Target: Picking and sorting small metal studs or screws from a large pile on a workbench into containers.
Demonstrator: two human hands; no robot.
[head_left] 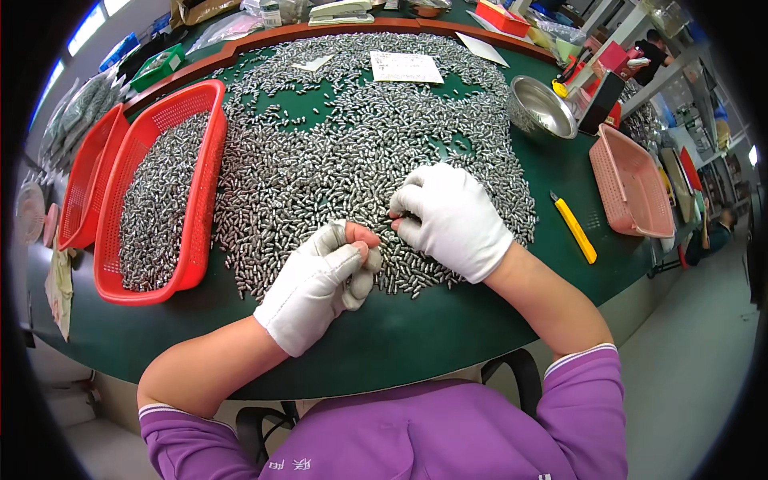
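Left of the great spread of small silver metal pieces (352,152), a red basket (164,192) is sitting already heaped with the same parts, a second red basket (88,180) leaning just behind it. At the near edge of the spread, the person's left hand (320,284) in a white glove is curling into a loose fist, bare fingertips (364,236) poking through the cut glove ends and pressing together; whether they are pinching a piece I cannot tell. Just right of it, the right hand (452,220) is resting on the pieces with its fingers bent inward, seemingly nipping something small that is hidden from me. Judging from here, the danger is the near fringe of the spread: it is lying close to the edge of the green table (400,336), and a sweeping wrist could be knocking parts to the floor. Right of the spread, a yellow utility knife (574,228) is lying within an elbow's reach, with a steel bowl (540,108) and a pink basket (632,180) farther right.
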